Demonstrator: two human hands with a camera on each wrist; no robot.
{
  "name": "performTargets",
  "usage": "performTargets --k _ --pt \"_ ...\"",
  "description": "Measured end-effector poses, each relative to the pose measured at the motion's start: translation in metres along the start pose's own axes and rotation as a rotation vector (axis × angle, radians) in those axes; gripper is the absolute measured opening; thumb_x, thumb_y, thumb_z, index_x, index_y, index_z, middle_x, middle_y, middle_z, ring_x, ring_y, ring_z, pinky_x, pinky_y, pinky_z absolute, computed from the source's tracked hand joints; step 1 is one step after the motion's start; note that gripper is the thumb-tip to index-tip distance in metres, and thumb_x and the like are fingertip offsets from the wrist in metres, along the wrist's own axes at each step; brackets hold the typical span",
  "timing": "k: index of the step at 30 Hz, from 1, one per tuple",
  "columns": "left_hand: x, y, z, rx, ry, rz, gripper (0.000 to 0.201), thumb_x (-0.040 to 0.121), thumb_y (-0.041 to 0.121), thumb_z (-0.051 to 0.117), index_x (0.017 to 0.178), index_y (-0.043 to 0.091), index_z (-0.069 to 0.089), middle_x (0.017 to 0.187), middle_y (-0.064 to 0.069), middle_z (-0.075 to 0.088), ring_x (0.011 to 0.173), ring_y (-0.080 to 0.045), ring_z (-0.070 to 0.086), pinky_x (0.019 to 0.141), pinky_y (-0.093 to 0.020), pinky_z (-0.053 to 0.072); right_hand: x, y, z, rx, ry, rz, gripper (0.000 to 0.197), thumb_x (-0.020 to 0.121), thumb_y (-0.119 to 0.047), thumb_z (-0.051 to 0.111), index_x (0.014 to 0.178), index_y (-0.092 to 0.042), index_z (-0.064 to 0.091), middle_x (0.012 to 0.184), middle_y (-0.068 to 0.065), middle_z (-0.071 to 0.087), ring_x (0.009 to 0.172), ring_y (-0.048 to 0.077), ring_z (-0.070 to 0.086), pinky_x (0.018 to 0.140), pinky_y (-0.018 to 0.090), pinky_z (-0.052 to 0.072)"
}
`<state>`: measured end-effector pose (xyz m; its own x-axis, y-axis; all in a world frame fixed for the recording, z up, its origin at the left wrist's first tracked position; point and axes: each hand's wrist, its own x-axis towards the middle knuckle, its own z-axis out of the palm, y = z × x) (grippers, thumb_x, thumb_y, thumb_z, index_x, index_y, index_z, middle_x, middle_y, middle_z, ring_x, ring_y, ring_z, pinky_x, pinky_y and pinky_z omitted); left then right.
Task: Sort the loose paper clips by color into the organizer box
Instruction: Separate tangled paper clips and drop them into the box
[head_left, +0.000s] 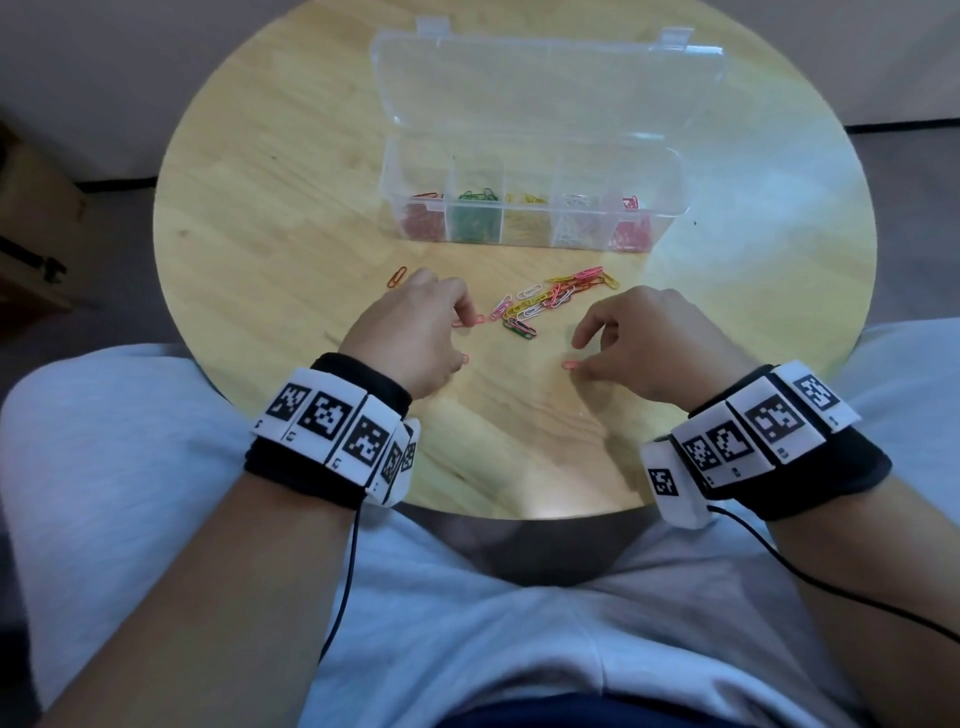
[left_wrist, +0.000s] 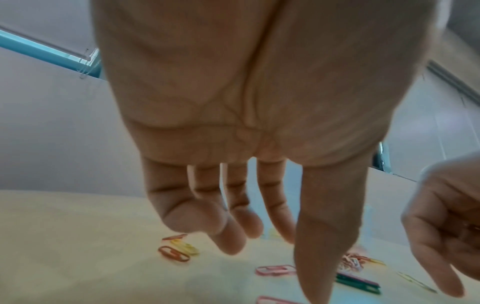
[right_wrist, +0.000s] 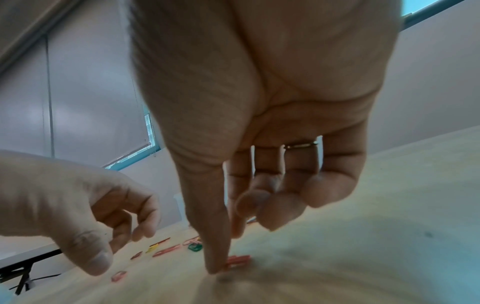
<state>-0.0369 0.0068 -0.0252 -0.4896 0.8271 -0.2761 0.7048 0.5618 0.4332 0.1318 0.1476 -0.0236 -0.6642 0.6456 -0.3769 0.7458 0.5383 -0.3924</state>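
Both grips loose | right hand (head_left: 641, 343) thumb touches pink clip (head_left: 570, 364)

The right hand (right_wrist: 272, 102) fills the upper centre of the frame, palm toward the camera. Its thumb extends straight down, tip pressing one end of a red paper clip (right_wrist: 237, 260) flat on the wooden table (right_wrist: 376, 205). The other fingers curl loosely; one carries a ring (right_wrist: 301, 145). The left hand (right_wrist: 64, 205) occupies the lower left, fingers curled. Loose clips (right_wrist: 166, 247) lie between the two hands.
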Motion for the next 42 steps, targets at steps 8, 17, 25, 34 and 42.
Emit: performTargets --k 8,17,25,34,42 --pt "0.000 0.008 0.008 0.013 -0.089 -0.008 0.022 0.079 0.005 0.064 0.086 0.026 0.059 0.087 0.007 0.061 0.089 -0.016 0.059 0.080 -0.033 0.049 -0.002 -0.005 0.002 -0.080 -0.022 0.042 0.016 0.073 -0.039 0.080 0.066 -0.029 0.069 0.075 -0.005 0.066 0.069 0.017 0.062 0.059 0.026 0.046" --pt "-0.005 0.019 0.006 0.042 -0.151 -0.097 0.012 0.076 0.012 0.067 0.079 0.024 0.065 0.085 0.004 0.066 0.083 -0.017 0.062 0.068 -0.027 0.044 -0.006 -0.009 0.002 -0.039 -0.082 0.024 0.012 0.075 -0.029 0.068 0.069 -0.020 0.064 0.071 -0.003 0.063 0.068 0.015 0.059 0.057 0.026 0.045" --pt "-0.009 0.010 -0.023 -0.231 -0.067 -0.099 0.007 0.078 0.012 0.062 0.077 0.017 0.066 0.068 0.006 0.068 0.063 -0.005 0.062 0.052 -0.021 0.037 -0.004 -0.012 -0.013 0.965 -0.090 0.144 0.040 0.081 0.002 0.040 0.047 -0.018 0.038 0.051 0.008 0.042 0.044 0.017 0.026 0.046 0.025 0.018" --pt "-0.004 0.011 -0.021 -0.309 -0.159 -0.076 0.026 0.084 0.001 0.043 0.063 0.012 0.054 0.056 0.000 0.049 0.052 -0.014 0.039 0.050 -0.025 0.027 0.012 -0.014 -0.014 0.789 0.044 0.167 0.024 0.086 -0.004 0.041 0.065 -0.016 0.043 0.057 0.004 0.042 0.042 0.015 0.029 0.043 0.021 0.023" --pt "0.006 0.000 -0.007 -0.099 -0.059 -0.141 0.020 0.082 0.024 0.064 0.094 0.039 0.069 0.077 0.012 0.053 0.086 -0.019 0.058 0.075 -0.028 0.046 0.037 -0.019 -0.015 0.212 0.117 -0.043 0.017 0.089 -0.017 0.062 0.096 -0.023 0.076 0.064 -0.011 0.056 0.049 0.005 0.049 0.042 0.009 0.035"
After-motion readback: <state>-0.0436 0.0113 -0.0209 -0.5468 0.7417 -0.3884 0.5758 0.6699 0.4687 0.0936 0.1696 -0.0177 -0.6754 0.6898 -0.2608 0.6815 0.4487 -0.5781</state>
